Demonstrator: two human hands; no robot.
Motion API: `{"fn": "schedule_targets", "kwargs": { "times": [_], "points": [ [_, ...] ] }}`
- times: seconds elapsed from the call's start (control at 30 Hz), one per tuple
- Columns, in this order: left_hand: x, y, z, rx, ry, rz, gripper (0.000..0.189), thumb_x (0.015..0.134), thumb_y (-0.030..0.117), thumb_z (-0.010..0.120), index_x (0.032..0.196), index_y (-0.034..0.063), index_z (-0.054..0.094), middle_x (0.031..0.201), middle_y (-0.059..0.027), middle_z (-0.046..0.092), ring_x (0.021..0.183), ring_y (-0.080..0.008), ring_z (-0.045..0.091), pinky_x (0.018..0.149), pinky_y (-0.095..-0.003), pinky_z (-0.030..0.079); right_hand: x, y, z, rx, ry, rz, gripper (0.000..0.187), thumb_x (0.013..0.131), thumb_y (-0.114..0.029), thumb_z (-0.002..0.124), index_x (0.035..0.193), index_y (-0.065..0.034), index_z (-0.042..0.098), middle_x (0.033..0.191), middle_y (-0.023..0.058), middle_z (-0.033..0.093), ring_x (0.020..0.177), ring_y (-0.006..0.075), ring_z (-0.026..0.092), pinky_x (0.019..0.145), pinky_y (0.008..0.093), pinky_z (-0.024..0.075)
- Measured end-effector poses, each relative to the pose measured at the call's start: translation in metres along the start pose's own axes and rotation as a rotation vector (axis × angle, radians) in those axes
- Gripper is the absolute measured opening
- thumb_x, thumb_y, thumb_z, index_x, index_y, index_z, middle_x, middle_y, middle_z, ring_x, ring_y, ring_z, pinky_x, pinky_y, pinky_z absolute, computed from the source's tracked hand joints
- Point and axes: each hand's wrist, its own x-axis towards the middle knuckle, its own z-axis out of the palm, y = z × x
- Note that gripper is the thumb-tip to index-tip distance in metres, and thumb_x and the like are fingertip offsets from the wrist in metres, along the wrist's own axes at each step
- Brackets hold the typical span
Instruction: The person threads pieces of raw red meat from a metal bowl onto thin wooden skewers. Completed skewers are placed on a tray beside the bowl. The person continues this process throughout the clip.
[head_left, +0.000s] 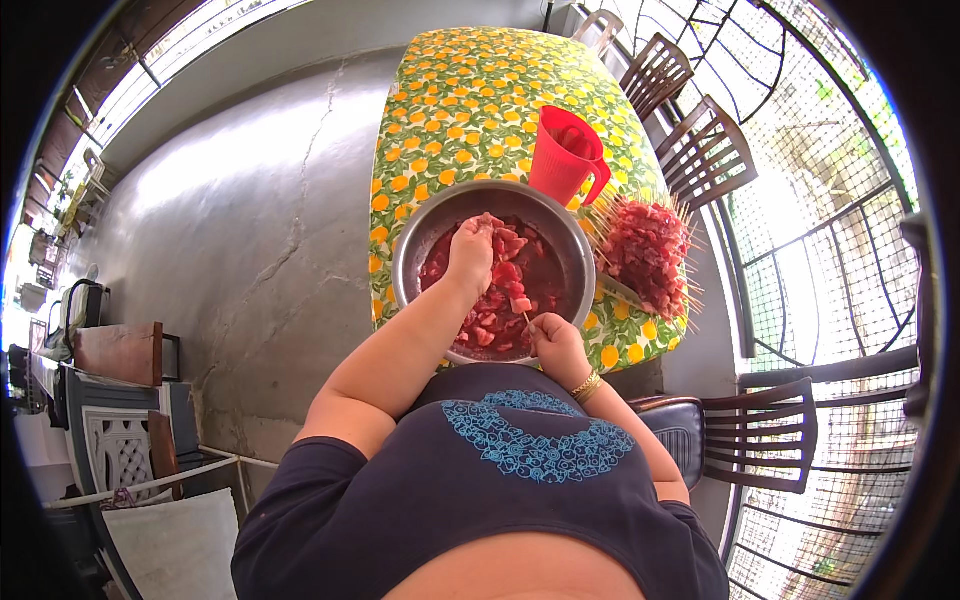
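A wide metal basin (585, 300) stands at the near edge of the table, holding red meat pieces in dark red liquid. Over its near right rim, my right hand (556, 345) grips the lower end of a thin wooden skewer (526, 318). Pieces of raw meat (508, 274) are threaded on the skewer above that hand. My left hand (475, 247) is closed around meat at the skewer's upper end; its fingertips are partly hidden. Right of the basin lies a large pile of skewered raw meat (646, 251), with stick ends poking out on both sides.
Behind the basin stands a red plastic pitcher (559, 161) with sticks inside. A flat blade-like thing (621, 289) lies between basin and pile. The table has a lemon-patterned cloth (465, 97). Wooden chairs (709, 154) line its right side, and another chair (757, 435) is near my right arm.
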Motion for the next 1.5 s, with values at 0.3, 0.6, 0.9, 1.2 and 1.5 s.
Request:
{"fn": "schedule_targets", "kwargs": {
  "times": [0.3,0.6,0.9,1.2,1.5],
  "points": [
    [0.000,0.005,0.004,-0.020,-0.029,-0.115,0.023,0.108,0.023,0.043,0.105,0.0021,0.051,0.086,-0.0160,0.066,0.077,-0.0295,0.071,0.072,-0.0405,0.061,0.001,0.001,0.003,-0.035,0.026,-0.033,0.012,0.097,-0.009,0.060,0.091,-0.0005,0.065,0.068,0.0066,0.062,0.062,0.0142,0.059,0.059,0.0304,0.0485],
    [-0.005,0.004,0.009,0.003,-0.071,-0.101,0.021,0.108,0.023,0.045,0.107,0.0029,0.052,0.094,-0.0180,0.069,0.081,-0.0279,0.072,0.073,-0.0396,0.061,-0.002,0.000,0.005,-0.057,0.060,-0.041,0.012,0.097,-0.008,0.060,0.089,-0.0010,0.064,0.068,0.0072,0.062,0.060,0.0153,0.058,0.058,0.0307,0.0474],
    [-0.005,0.002,0.006,0.034,-0.084,-0.146,0.020,0.108,0.022,0.044,0.110,0.0035,0.052,0.098,-0.0179,0.069,0.086,-0.0278,0.072,0.076,-0.0409,0.060,0.000,0.001,0.009,-0.032,0.078,-0.065,0.012,0.097,-0.008,0.059,0.089,-0.0004,0.064,0.067,0.0055,0.061,0.060,0.0129,0.057,0.058,0.0296,0.0473],
    [-0.001,0.010,-0.008,-0.005,-0.254,-0.204,0.020,0.102,0.019,0.058,0.116,0.0046,0.055,0.109,-0.0163,0.069,0.101,-0.0306,0.069,0.082,-0.0430,0.059,0.009,-0.001,0.004,0.014,0.035,0.007,0.009,0.098,-0.010,0.062,0.096,-0.0017,0.065,0.069,0.0026,0.062,0.060,0.0102,0.056,0.057,0.0276,0.0472],
    [-0.011,0.006,-0.003,0.044,-0.309,-0.298,0.025,0.100,0.020,0.062,0.119,0.0061,0.055,0.114,-0.0148,0.069,0.103,-0.0270,0.068,0.075,-0.0409,0.060,0.012,-0.007,0.001,0.056,0.062,-0.002,0.011,0.095,-0.012,0.067,0.100,-0.0016,0.066,0.072,0.0006,0.062,0.062,0.0067,0.055,0.056,0.0253,0.0459]
  ]
}}
